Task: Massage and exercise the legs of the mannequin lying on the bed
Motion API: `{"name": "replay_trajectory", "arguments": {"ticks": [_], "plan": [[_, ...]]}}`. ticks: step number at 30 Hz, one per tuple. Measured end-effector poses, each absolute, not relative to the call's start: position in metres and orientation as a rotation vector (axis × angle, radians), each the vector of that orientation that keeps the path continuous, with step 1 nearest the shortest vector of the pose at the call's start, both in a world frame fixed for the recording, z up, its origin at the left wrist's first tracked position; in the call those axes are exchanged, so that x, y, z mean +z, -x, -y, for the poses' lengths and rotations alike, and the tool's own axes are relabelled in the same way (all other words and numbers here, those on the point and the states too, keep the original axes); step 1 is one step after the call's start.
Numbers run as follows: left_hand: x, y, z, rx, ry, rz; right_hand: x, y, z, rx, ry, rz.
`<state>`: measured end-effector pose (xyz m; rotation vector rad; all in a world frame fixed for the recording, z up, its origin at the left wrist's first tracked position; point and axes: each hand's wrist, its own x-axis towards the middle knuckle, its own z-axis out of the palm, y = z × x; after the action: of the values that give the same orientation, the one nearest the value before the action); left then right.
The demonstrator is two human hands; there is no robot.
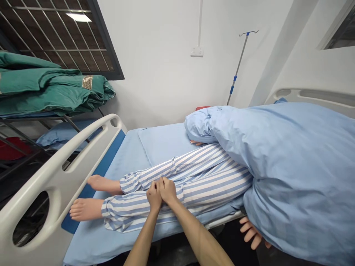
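A figure lies on the bed in blue-and-white striped pyjama trousers (pixel 194 181), with bare feet (pixel 86 209) towards the left. A light blue quilt (pixel 294 162) hides its upper body. My left hand (pixel 154 195) and my right hand (pixel 168 190) sit side by side on the shin of the nearer leg, fingers closed on the striped cloth and touching each other. A limp hand of the figure (pixel 251 232) hangs from under the quilt past the near bed edge. Another of its hands (pixel 196 143) shows beyond the legs.
A white bed rail (pixel 55 177) runs along the far left, beside a blue sheet (pixel 130 162). Green folded cloth (pixel 50 88) lies on a metal rack (pixel 27 127). An IV pole (pixel 238 66) stands by the wall, and a white headboard (pixel 313 98) shows at right.
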<state>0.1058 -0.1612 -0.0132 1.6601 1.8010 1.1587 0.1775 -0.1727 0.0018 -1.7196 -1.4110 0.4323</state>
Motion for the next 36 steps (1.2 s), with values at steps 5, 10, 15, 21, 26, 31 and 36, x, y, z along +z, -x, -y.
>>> {"name": "replay_trajectory", "arguments": {"ticks": [5, 10, 15, 21, 26, 31, 36], "plan": [[-0.024, -0.107, 0.166, 1.169, -1.763, -1.844, 0.003, -0.193, 0.183, 0.341, 1.733, 1.56], [-0.039, -0.104, 0.18, 1.174, -2.019, -1.822, -0.015, -0.197, 0.188, 0.365, 1.757, 1.51], [-0.019, -0.109, 0.175, 1.134, -2.007, -1.648, -0.018, -0.202, 0.183, 0.453, 1.663, 1.364], [-0.008, -0.138, 0.171, 1.063, -1.812, -1.755, -0.018, -0.208, 0.181, 0.537, 1.547, 1.148], [-0.024, -0.137, 0.176, 1.045, -1.864, -1.793, 0.0, -0.211, 0.185, 0.541, 1.588, 1.231], [-0.042, -0.133, 0.195, 1.143, -2.073, -1.706, 0.006, -0.217, 0.189, 0.529, 1.571, 1.294], [-0.041, -0.131, 0.209, 1.232, -2.026, -1.606, -0.014, -0.216, 0.189, 0.527, 1.6, 1.226]]}}
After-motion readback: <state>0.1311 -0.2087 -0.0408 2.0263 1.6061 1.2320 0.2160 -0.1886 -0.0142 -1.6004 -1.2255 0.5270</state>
